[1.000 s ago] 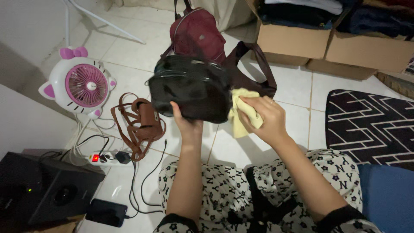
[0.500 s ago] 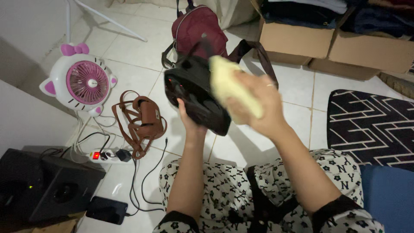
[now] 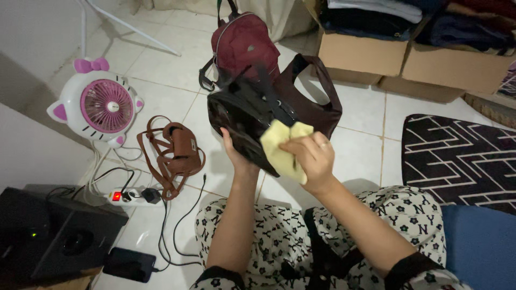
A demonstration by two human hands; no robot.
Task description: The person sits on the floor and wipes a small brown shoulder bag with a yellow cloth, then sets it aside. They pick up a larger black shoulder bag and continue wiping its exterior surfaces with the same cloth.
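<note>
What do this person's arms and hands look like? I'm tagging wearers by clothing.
Both forearms are bare. Dark cuffs sit at the elbows, on a white garment printed with small black flowers and letters. The right hand wears a thin ring on one finger. The left hand shows no ring or watch.

Pretty dim indoor light here, grainy overall. The black speaker (image 3: 51, 236) near my left knee is lost in shadow, tiles beside the fan (image 3: 97, 102) look brightest, edges slightly stretched.
</note>
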